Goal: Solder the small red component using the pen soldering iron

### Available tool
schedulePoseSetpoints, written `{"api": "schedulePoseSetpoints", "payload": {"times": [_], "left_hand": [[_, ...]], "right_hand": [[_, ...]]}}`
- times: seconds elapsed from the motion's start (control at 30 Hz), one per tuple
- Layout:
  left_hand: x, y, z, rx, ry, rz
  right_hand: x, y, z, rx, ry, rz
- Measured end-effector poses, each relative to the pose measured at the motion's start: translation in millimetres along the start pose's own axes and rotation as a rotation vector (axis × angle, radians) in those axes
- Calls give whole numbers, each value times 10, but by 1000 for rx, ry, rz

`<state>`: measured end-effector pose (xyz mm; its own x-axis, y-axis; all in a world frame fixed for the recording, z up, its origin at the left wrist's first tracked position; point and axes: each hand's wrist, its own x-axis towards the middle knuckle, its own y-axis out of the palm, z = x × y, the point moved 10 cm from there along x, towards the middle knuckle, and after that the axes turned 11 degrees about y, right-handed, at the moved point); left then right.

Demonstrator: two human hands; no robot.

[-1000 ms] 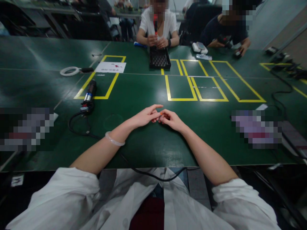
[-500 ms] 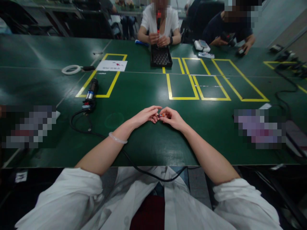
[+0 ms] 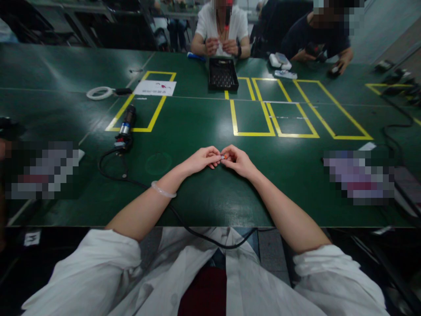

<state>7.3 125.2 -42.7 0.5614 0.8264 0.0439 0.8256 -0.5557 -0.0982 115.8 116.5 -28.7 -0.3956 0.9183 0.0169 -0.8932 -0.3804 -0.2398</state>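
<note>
A tiny part with orange and silvery bits point(image 3: 224, 157) sits between my two hands above the green table point(image 3: 197, 197); it is too small to name. My left hand point(image 3: 205, 159), with a pale bangle point(image 3: 163, 189) on its forearm, has thumb and fingers pinched at the left end of the part. My right hand point(image 3: 237, 160) is closed with curled fingers around the other end. The fingertips of both hands meet there and hide much of it.
A black cylindrical tool point(image 3: 127, 119) with a cable lies left, near a white printed card point(image 3: 156, 87) and a coiled white cord point(image 3: 99, 93). A black tray point(image 3: 223, 87) stands before a person in white point(image 3: 204, 26). Yellow tape outlines point(image 3: 253, 134) mark the table.
My left thumb and fingers have closed onto the small part, where they were stretched out before. My right hand keeps its pinch. The person across has moved their hands apart slightly.
</note>
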Motion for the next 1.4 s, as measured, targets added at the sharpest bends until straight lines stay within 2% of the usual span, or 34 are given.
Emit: {"api": "schedulePoseSetpoints", "payload": {"times": [0.27,0.47,0.83,1.1,1.4], "left_hand": [[-8,9,-5,-4,27,-3],[-6,-11,-12,5,27,-26],[-13,-35,-19,-10,31,-69],[-1,-71,-47,-5,71,-120],[-11,-63,-96,-17,88,-113]], "right_hand": [[33,-3,-34,113,48,13],[19,-22,23,108,23,23],[14,-32,14,-14,-26,9],[10,-112,21,-55,9,-84],[-14,-156,87,-176,-53,-126]]}}
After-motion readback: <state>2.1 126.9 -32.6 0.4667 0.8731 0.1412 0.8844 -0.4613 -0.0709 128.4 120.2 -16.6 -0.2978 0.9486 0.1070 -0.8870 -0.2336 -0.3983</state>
